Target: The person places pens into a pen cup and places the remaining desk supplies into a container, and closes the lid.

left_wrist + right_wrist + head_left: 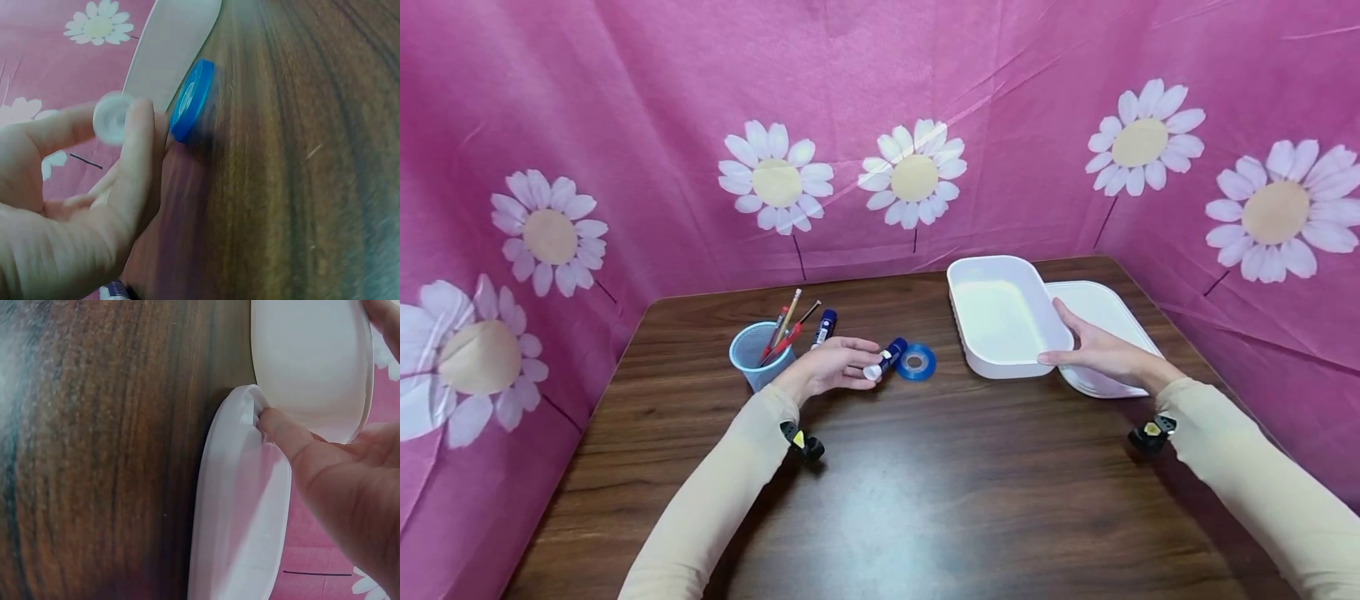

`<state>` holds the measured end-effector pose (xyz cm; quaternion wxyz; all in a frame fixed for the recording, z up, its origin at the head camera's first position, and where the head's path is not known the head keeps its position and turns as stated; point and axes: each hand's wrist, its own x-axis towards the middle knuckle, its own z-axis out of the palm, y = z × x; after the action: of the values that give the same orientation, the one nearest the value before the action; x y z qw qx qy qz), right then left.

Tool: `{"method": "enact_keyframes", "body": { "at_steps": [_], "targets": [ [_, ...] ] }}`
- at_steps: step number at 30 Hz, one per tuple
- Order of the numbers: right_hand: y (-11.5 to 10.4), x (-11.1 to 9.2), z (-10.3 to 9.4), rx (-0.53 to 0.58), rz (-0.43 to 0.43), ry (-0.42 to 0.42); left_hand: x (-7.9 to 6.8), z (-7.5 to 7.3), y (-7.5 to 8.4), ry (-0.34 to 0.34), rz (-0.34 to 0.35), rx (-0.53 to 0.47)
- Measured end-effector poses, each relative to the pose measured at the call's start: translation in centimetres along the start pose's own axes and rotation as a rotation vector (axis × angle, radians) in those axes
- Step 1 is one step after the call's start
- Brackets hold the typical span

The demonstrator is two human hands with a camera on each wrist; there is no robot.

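Note:
In the head view my left hand (835, 367) pinches a glue stick (892, 354) with a dark blue cap above the tabletop. The glue stick's white round base (112, 119) faces the left wrist camera, between thumb and fingers. Just beyond it is a roll of blue tape (915, 362). My right hand (1101, 354) grips the right end of a white plastic box (1000, 321), its thumb near the front corner. Nothing shows inside the box. A white lid (1105, 312) lies partly behind the box and under the right hand; the right wrist view shows the lid's raised rim (215, 487).
A light blue mesh pen cup (748, 350) holding pencils and red-handled scissors (786, 340) stands left of my left hand. A second glue stick (824, 327) stands behind that hand. The brown wooden table (880, 492) meets a pink flowered cloth (850, 67) at its back and sides.

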<state>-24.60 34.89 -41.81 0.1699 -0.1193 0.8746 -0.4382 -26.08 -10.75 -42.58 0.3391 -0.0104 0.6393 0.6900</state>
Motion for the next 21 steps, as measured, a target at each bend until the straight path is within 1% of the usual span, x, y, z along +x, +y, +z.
{"method": "enact_keyframes", "body": {
  "at_steps": [3,7,15,21],
  "targets": [
    [0.1,0.0,0.2,0.014,-0.002,0.004,0.0,-0.1,-0.4,-0.072,-0.033,-0.019],
    [0.2,0.0,0.2,0.013,-0.007,0.010,0.2,0.1,-0.9,-0.134,-0.043,-0.029],
    [0.2,-0.1,0.2,0.000,-0.002,0.016,0.4,1.5,-1.5,-0.214,-0.013,-0.007],
    [0.2,-0.1,0.3,-0.005,0.007,0.017,0.8,2.7,-1.2,-0.250,-0.018,0.009]
  ]
}}
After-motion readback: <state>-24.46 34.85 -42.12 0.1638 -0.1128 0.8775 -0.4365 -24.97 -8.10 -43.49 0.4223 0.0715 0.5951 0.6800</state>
